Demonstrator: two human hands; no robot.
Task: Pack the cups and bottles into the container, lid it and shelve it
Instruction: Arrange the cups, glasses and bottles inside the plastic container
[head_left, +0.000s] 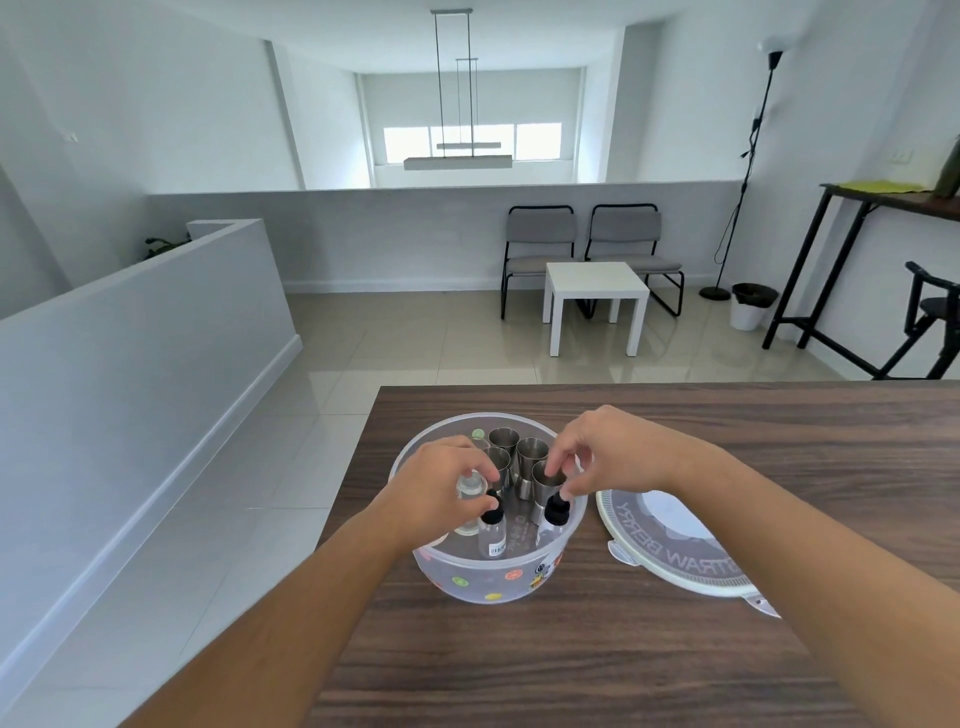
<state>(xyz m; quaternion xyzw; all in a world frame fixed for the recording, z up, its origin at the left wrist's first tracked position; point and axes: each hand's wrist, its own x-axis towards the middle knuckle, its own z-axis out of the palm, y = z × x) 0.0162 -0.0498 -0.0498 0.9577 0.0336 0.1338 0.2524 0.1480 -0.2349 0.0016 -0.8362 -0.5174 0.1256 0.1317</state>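
Note:
A round clear plastic container (498, 577) with fruit stickers stands on the wooden table. Inside it stand several steel cups (531, 453) at the back and small clear bottles with black dropper caps at the front. My left hand (441, 486) is over the container's left side, fingers pinched on the cap of the left bottle (492, 532). My right hand (608, 452) reaches in from the right, its fingertips on the cap of the right bottle (555, 514). A clear glass cup (470, 488) shows partly under my left hand. The round lid (670, 545) lies flat to the right of the container.
The dark wooden table (675, 649) has its left edge just left of the container. Beyond it lie a tiled floor, a small white side table (595, 291), two grey chairs (587, 244), a floor lamp and a dark high table (893, 200) at the right.

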